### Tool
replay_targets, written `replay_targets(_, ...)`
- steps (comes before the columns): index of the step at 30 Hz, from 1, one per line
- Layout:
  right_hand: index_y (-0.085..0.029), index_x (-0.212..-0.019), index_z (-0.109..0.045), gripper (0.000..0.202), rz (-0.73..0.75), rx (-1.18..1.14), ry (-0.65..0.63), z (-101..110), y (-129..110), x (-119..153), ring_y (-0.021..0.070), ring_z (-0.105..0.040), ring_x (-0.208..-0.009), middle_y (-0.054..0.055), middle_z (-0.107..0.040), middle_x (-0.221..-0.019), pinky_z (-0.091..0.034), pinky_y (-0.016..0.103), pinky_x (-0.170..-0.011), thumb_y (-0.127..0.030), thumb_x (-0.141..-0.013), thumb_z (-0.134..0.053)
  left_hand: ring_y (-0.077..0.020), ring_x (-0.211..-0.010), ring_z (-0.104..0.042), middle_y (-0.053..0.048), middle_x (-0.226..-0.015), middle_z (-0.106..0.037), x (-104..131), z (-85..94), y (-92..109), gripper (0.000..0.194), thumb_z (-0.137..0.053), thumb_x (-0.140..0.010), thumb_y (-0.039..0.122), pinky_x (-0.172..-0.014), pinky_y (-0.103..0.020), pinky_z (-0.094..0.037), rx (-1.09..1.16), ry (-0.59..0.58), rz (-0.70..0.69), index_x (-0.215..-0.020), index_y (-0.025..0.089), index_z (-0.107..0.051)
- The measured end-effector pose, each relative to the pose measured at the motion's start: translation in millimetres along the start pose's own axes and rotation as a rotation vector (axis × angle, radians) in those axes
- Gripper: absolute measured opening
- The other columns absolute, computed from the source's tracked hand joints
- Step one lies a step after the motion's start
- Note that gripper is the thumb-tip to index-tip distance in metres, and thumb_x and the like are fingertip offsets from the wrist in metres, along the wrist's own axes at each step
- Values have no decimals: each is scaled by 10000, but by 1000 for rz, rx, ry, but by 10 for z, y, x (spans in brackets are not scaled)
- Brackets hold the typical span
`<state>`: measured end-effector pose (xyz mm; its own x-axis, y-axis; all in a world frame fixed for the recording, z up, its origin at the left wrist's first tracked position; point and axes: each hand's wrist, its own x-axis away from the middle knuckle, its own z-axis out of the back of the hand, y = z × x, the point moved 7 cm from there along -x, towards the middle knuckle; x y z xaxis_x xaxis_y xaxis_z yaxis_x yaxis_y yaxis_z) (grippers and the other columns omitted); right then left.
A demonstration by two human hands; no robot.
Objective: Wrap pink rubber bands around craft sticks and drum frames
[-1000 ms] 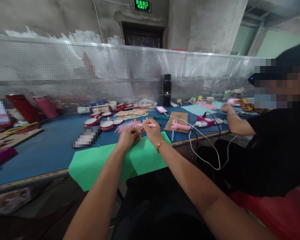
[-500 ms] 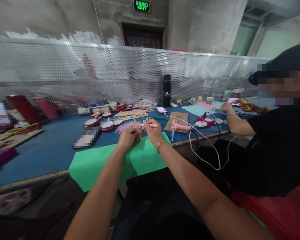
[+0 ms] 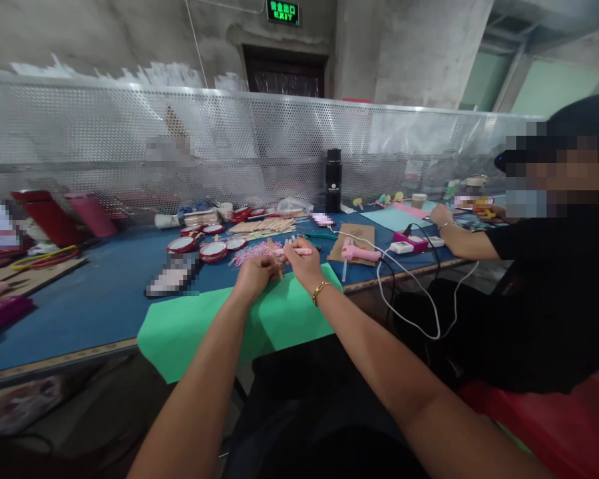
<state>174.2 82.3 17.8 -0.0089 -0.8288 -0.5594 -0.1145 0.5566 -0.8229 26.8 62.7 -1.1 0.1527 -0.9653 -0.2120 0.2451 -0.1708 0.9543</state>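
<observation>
One pink pen-like tool [image 3: 305, 251], clamped in my right fingers [image 3: 291, 245]; left fingers [image 3: 264, 262] pinch a thin tan stick [image 3: 281, 272] by the green sheet [image 3: 204, 322].
My grip hasn't shifted; only a co-worker's hand [image 3: 442, 215] moved, so my work seems undisturbed.

Pink pen [image 3: 299, 251] is sitting pretty much level in the right hand [image 3: 303, 265], slim tan stick [image 3: 281, 271] is poking out of the left hand [image 3: 254, 274], and a plain green sheet [image 3: 284, 306] is spreading out underneath both, front part drooping.
</observation>
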Motion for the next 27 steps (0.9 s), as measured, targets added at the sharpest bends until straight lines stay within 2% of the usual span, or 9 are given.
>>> replay_targets(4, -234, -635, -562, 212, 10, 2, 65, 55, -6, 3, 152, -598, -655, -24, -661, -629, -493, 263, -672, -331, -821, -588, -105, -463, -468, -4, -503, -598, 11, -3, 19, 386, -888, -464, 468, -476, -241, -338, -13, -2, -8, -567, 161, -679)
replay_targets(8, -234, -628, -561, 201, 9, 19, 19, 27, -15, 5, 151, -593, -662, -26, -659, -621, -489, 262, -682, -309, -812, -588, -115, -481, -497, -7, -507, -597, 8, -4, 2, 419, -892, -418, 485, -492, -245, -372, 16, 2, 13, -563, 159, -672)
replay_targets(13, -232, -625, -565, 204, 5, 2, 69, 58, -16, 5, 152, -603, -671, -30, -657, -620, -491, 261, -688, -304, -816, -582, -105, -475, -479, 1, -502, -594, 18, -11, 36, 432, -891, -435, 503, -483, -233, -358, -5, -5, 0, -558, 159, -661)
replay_targets(17, -230, -624, -563, 201, 4, 2, 19, 17, 5, -5, 150, -592, -643, -27, -661, -620, -481, 261, -661, -314, -805, -592, -107, -489, -495, 10, -515, -600, 25, -12, 40, 445, -903, -424, 504, -495, -231, -372, 8, -4, 22, -587, 159, -674)
replay_targets(22, -231, -631, -576, 193, 4, -10, 74, 58, 27, -9, 154, -605, -646, -25, -662, -631, -488, 272, -671, -303, -810, -579, -109, -487, -489, -3, -517, -607, -2, -4, 12, 416, -886, -471, 494, -491, -235, -354, -31, -8, 3, -561, 158, -658)
replay_targets(27, -231, -624, -567, 202, 4, 12, 9, 15, 4, -6, 156, -595, -648, -26, -652, -622, -488, 277, -676, -314, -806, -591, -108, -486, -482, 7, -514, -591, -14, 2, -12, 388, -877, -483, 468, -500, -236, -350, -16, -11, 6, -596, 158, -672)
